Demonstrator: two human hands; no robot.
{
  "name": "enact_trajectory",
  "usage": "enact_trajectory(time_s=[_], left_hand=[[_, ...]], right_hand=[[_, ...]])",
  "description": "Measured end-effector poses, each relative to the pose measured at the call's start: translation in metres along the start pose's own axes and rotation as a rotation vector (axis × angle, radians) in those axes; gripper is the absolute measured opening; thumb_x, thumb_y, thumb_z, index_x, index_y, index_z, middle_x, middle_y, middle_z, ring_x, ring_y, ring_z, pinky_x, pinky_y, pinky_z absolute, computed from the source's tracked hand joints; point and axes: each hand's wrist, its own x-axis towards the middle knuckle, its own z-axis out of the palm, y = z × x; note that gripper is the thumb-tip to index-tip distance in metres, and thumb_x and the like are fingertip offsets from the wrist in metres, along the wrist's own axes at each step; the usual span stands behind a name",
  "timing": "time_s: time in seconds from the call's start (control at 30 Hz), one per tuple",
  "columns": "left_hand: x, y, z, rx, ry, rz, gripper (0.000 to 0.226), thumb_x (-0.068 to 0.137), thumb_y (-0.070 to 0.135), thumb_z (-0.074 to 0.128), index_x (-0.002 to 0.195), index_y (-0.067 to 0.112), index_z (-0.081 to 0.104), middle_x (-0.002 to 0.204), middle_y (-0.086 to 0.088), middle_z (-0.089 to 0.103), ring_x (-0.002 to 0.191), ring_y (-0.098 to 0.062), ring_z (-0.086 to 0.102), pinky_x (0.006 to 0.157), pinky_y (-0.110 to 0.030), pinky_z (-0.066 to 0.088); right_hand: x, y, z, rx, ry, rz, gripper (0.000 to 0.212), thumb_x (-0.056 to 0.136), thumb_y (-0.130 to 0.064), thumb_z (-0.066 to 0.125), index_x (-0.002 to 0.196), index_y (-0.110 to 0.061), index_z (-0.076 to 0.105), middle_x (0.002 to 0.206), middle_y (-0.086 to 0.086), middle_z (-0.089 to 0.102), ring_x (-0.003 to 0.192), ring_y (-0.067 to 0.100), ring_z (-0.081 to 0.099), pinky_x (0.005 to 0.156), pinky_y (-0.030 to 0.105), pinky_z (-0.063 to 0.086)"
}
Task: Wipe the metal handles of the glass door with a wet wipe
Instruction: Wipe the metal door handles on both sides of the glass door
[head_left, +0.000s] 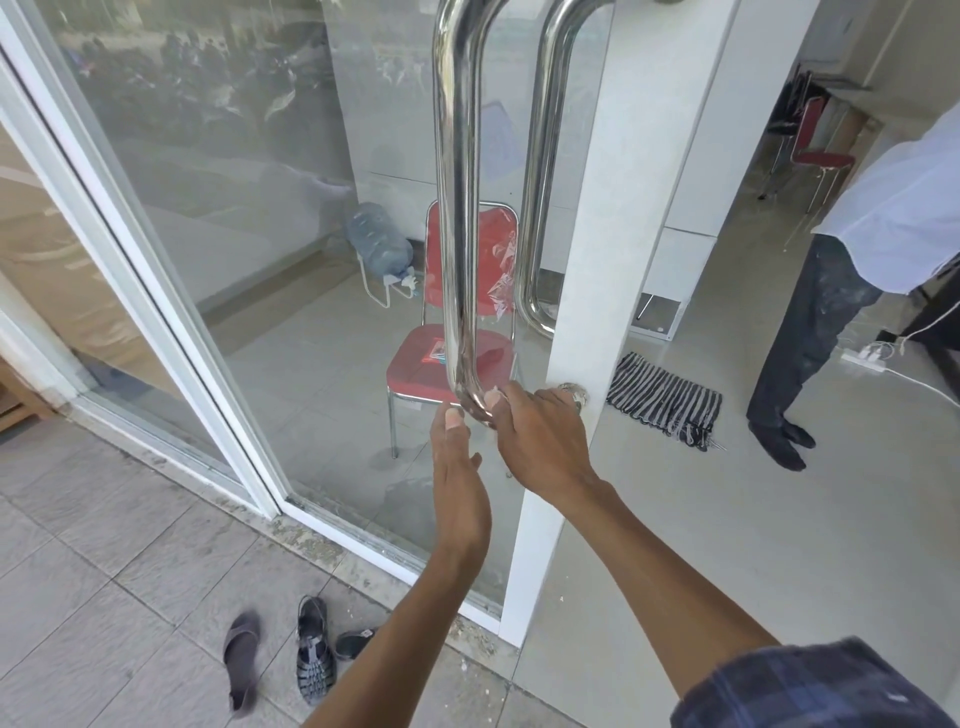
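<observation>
Our right hand curls around the lower bend of the near handle, the wipe barely visible under it; our left hand stays open just beside. Risk — the wipe slips out, the mount stays unwiped.

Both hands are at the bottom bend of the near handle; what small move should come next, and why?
Probably slide the right hand up the near handle. Its fingers curl round the lower bend, a little white showing beneath them, while the long upright bar above is uncovered. The left hand only touches.

The near handle runs off at twelve o'clock; the right hand hides its lower bend and most of the wipe.
</observation>
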Motion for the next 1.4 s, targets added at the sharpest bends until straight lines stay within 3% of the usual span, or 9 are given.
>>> enact_trajectory(time_s=[0.2, 0.33, 0.47, 0.6, 0.7, 0.8, 0.93, 1.1, 1.4], left_hand=[[0.003, 0.001, -0.002, 0.046, -0.112, -0.026, 0.052, 0.103, 0.054, 0.026, 0.152, 0.035, 0.03, 0.147, 0.012, 0.046, 0.134, -0.006, 0.046, 0.113, -0.037, 0.038], [-0.003, 0.002, 0.0, 0.089, -0.154, -0.024, 0.04, 0.101, 0.055, 0.026, 0.138, 0.049, 0.036, 0.142, 0.021, 0.046, 0.136, -0.005, 0.043, 0.112, -0.036, 0.038], [-0.006, -0.001, 0.0, 0.125, -0.155, -0.041, 0.069, 0.093, 0.064, 0.03, 0.155, 0.035, 0.02, 0.154, 0.01, 0.038, 0.142, -0.011, 0.038, 0.118, -0.044, 0.033], [-0.004, -0.001, -0.001, 0.161, -0.134, -0.071, 0.048, 0.104, 0.048, 0.034, 0.149, 0.035, 0.024, 0.138, 0.011, 0.045, 0.133, -0.014, 0.047, 0.115, -0.046, 0.037], [-0.005, 0.001, -0.002, 0.179, -0.142, -0.074, 0.038, 0.104, 0.044, 0.036, 0.14, 0.034, 0.028, 0.132, 0.007, 0.047, 0.125, -0.014, 0.051, 0.112, -0.045, 0.04], [-0.005, 0.0, -0.003, 0.191, -0.15, -0.075, 0.036, 0.105, 0.042, 0.036, 0.138, 0.031, 0.03, 0.133, 0.005, 0.046, 0.126, -0.015, 0.05, 0.112, -0.044, 0.04], [-0.006, -0.002, -0.003, 0.191, -0.156, -0.079, 0.03, 0.105, 0.04, 0.037, 0.133, 0.031, 0.034, 0.134, 0.003, 0.046, 0.126, -0.014, 0.049, 0.112, -0.044, 0.04], [-0.009, 0.0, -0.003, 0.184, -0.164, -0.086, 0.026, 0.105, 0.04, 0.037, 0.128, 0.029, 0.041, 0.126, 0.01, 0.051, 0.121, -0.003, 0.051, 0.112, -0.043, 0.04], [-0.013, 0.0, -0.01, 0.16, -0.14, -0.113, 0.025, 0.106, 0.037, 0.038, 0.127, 0.025, 0.044, 0.121, 0.011, 0.056, 0.11, 0.004, 0.054, 0.11, -0.041, 0.042]], right_hand=[[0.0, 0.004, 0.005, 0.101, 0.11, 0.041, 0.032, 0.103, -0.022, 0.038, 0.079, -0.011, 0.057, 0.058, 0.01, 0.06, 0.063, 0.029, 0.046, 0.088, 0.042, 0.04], [-0.02, 0.014, 0.012, 0.318, 0.222, 0.046, 0.035, 0.101, -0.025, 0.031, 0.09, -0.01, 0.061, 0.08, 0.001, 0.061, 0.09, 0.016, 0.043, 0.101, 0.036, 0.033], [-0.032, 0.017, 0.018, 0.354, 0.346, 0.005, 0.026, 0.101, -0.017, 0.041, 0.098, -0.014, 0.066, 0.098, -0.005, 0.068, 0.103, 0.017, 0.05, 0.098, 0.031, 0.035], [-0.042, 0.019, 0.021, 0.246, 0.446, 0.064, 0.021, 0.1, -0.021, 0.045, 0.098, -0.017, 0.066, 0.108, -0.008, 0.067, 0.099, 0.017, 0.046, 0.083, 0.032, 0.033], [-0.049, 0.014, 0.021, 0.406, 0.437, 0.113, 0.017, 0.1, -0.018, 0.048, 0.094, -0.011, 0.062, 0.101, -0.001, 0.06, 0.095, 0.016, 0.051, 0.082, 0.029, 0.042], [-0.056, -0.001, 0.015, 0.638, 0.46, 0.326, 0.014, 0.097, -0.019, 0.052, 0.087, -0.013, 0.059, 0.09, -0.005, 0.058, 0.084, 0.014, 0.058, 0.071, 0.02, 0.043], [-0.056, -0.02, 0.004, 1.086, 0.419, 0.781, 0.019, 0.1, -0.016, 0.057, 0.083, -0.009, 0.063, 0.073, 0.003, 0.072, 0.071, 0.017, 0.072, 0.073, 0.026, 0.057], [-0.047, -0.03, -0.015, 1.672, 0.41, 1.109, 0.015, 0.098, -0.004, 0.057, 0.083, 0.0, 0.06, 0.068, 0.008, 0.07, 0.072, 0.024, 0.073, 0.066, 0.025, 0.062], [-0.038, -0.024, -0.009, 1.865, 0.102, 1.38, 0.009, 0.096, 0.003, 0.056, 0.102, 0.004, 0.062, 0.088, 0.018, 0.065, 0.072, 0.024, 0.063, 0.068, 0.029, 0.057]])
